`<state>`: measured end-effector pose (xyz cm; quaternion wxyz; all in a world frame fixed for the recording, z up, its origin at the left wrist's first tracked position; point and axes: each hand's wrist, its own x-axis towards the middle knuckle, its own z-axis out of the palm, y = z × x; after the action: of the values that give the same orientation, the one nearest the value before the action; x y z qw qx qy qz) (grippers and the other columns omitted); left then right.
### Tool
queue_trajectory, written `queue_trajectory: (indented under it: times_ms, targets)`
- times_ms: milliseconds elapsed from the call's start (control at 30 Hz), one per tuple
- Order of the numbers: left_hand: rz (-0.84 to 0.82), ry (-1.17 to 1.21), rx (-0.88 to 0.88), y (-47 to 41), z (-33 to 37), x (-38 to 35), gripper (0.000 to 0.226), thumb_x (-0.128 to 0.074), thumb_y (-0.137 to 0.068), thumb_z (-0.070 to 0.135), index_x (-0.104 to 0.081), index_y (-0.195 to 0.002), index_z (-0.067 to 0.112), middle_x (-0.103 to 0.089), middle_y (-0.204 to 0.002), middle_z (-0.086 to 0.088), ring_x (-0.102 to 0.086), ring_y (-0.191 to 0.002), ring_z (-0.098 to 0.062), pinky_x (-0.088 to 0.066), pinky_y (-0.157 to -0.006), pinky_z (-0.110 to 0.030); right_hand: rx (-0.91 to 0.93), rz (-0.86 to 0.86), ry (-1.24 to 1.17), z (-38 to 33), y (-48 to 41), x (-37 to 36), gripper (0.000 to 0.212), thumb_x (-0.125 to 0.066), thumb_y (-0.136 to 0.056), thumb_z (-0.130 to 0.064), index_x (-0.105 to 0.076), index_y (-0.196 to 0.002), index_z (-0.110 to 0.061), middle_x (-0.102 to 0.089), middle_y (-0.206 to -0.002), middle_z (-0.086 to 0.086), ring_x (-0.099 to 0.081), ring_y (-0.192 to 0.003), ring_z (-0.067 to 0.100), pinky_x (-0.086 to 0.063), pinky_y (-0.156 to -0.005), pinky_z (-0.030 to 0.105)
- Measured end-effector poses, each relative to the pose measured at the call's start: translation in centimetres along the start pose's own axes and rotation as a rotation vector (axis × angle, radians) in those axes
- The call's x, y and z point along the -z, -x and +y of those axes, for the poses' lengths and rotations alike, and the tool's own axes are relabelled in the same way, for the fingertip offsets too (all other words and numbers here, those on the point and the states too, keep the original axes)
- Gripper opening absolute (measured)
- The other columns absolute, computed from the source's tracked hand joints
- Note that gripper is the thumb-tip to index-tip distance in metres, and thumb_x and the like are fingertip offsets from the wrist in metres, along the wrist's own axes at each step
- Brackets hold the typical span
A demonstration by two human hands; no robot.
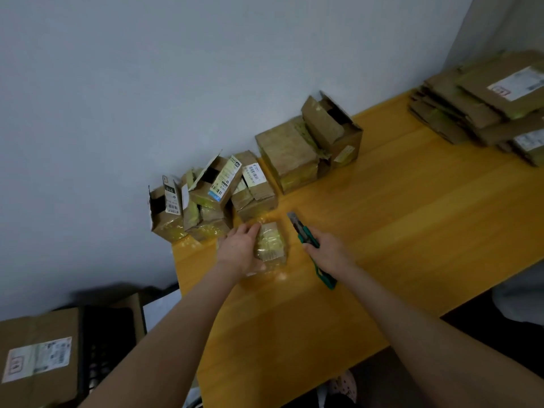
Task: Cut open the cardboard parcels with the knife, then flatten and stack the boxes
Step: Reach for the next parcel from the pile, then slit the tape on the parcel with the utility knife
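Note:
A small taped cardboard parcel [271,242] lies on the yellow table [397,231] near its left end. My left hand [240,248] holds the parcel from its left side, fingers curled over the top edge. My right hand [326,251] grips a green utility knife [306,234] just right of the parcel. The blade is extended and points away from me, clear of the parcel. Behind the parcel, several opened and taped boxes [215,195] stand against the wall. A stack of flattened boxes [482,104] lies at the table's far right.
Two larger boxes [309,145] sit against the grey wall further right, one with raised flaps. Off the table at the lower left are a labelled carton [38,360] and a black crate [106,346]. The table's front edge runs diagonally at the lower right.

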<state>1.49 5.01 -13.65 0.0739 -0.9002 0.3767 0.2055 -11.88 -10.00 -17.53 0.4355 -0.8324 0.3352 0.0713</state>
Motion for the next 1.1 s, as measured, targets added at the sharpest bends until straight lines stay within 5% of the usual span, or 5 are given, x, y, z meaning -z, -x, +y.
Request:
queue_trajectory:
  times_ms: [267,533,733,867,1100]
  targets:
    - [0.006,0.018,0.017,0.3,0.3,-0.1,0.105,-0.08,-0.073,0.039,-0.015,-0.154,0.023,-0.032,-0.15,-0.004,-0.031,-0.138,-0.03,-0.029,-0.114,-0.045,0.07,-0.095,0.121,-0.6,1.6,1.2,0.048,-0.047,-0.098,-0.034,-0.037,-0.145,-0.039,-0.059,-0.078,-0.004,-0.049,-0.059,0.011,-0.035,-0.047,0.022]
    - [0.029,0.028,0.028,0.0,0.3,-0.8,0.105,-0.08,-0.072,0.04,-0.016,-0.153,0.025,-0.031,-0.152,-0.002,-0.029,-0.139,-0.03,-0.025,-0.116,-0.049,0.11,-0.179,0.119,-0.4,1.0,2.1,0.056,-0.052,-0.096,-0.034,-0.035,-0.148,-0.029,-0.058,-0.097,-0.001,-0.055,-0.078,0.014,-0.045,-0.063,0.027]
    - [0.034,0.035,0.039,-0.4,0.2,-1.2,0.102,-0.078,-0.075,0.041,-0.016,-0.154,0.025,-0.029,-0.153,-0.002,-0.027,-0.14,-0.03,-0.026,-0.115,-0.048,0.101,-0.217,0.151,-0.1,2.3,2.0,0.056,-0.052,-0.095,-0.035,-0.034,-0.148,-0.029,-0.056,-0.078,-0.005,-0.055,-0.067,0.014,-0.042,-0.058,0.027]
    - [0.048,0.036,0.042,-0.3,0.2,-1.5,0.102,-0.077,-0.076,0.04,-0.015,-0.154,0.024,-0.028,-0.154,-0.003,-0.026,-0.141,-0.031,-0.025,-0.116,-0.048,0.112,-0.231,0.127,-0.1,2.5,2.1,0.057,-0.053,-0.095,-0.034,-0.036,-0.148,-0.026,-0.065,-0.088,0.002,-0.059,-0.075,0.018,-0.044,-0.062,0.028]
    - [0.041,0.011,0.038,-0.2,0.5,-1.1,0.099,-0.075,-0.078,0.04,-0.014,-0.155,0.023,-0.027,-0.154,-0.003,-0.026,-0.141,-0.03,-0.022,-0.117,-0.047,0.103,-0.276,0.096,0.2,3.3,2.6,0.038,-0.054,-0.09,-0.031,-0.062,-0.124,-0.015,-0.067,-0.089,0.008,-0.063,-0.077,0.023,-0.047,-0.064,0.031]
